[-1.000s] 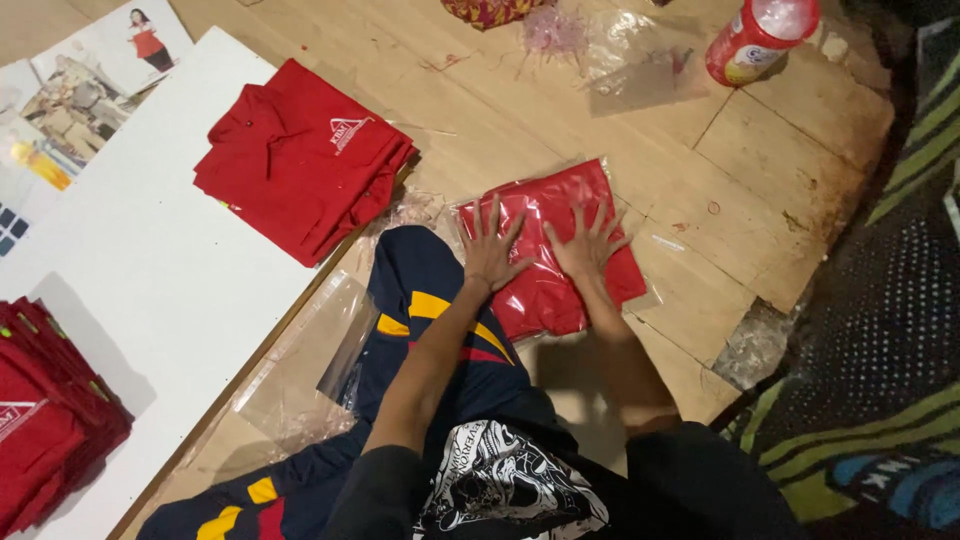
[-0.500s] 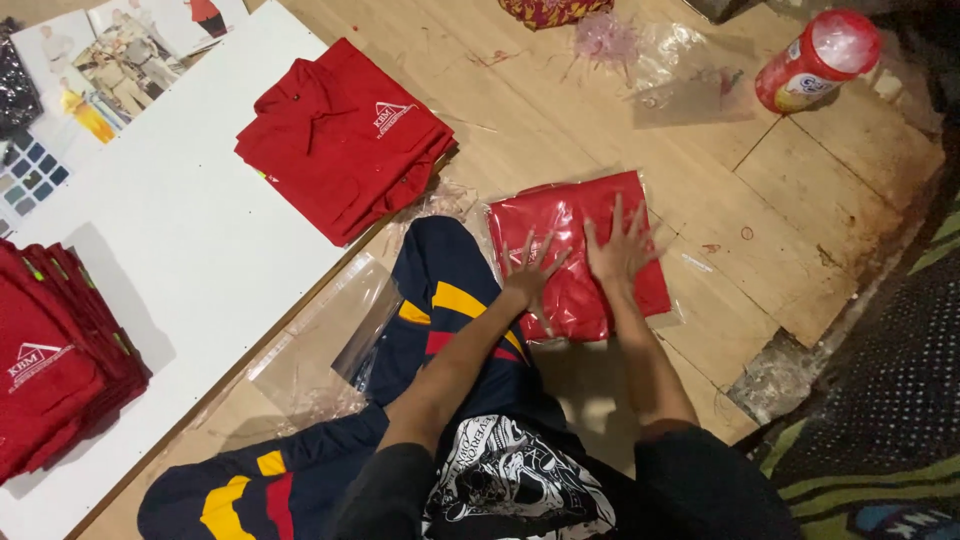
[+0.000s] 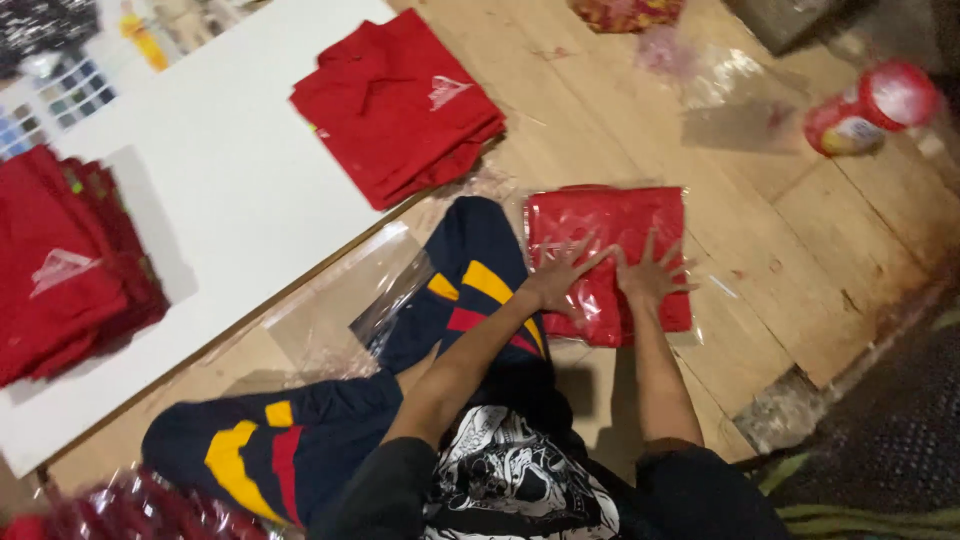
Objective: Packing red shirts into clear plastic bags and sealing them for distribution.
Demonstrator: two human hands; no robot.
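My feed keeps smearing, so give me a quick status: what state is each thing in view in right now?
Bagged red shirt: flat on the wooden floor, in clear plastic.
Left hand: fingers spread, pressing the bag.
Right hand: fingers spread, pressing the bag.
Folded red shirts: stacked on the white board, unbagged.
Red shirt pile: stacked at the left.
Red canister: lying on its side.

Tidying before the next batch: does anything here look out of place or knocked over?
Yes: a red plastic canister with a white lid lies on its side on the wooden floor, and loose clear plastic bags lie crumpled beside it.
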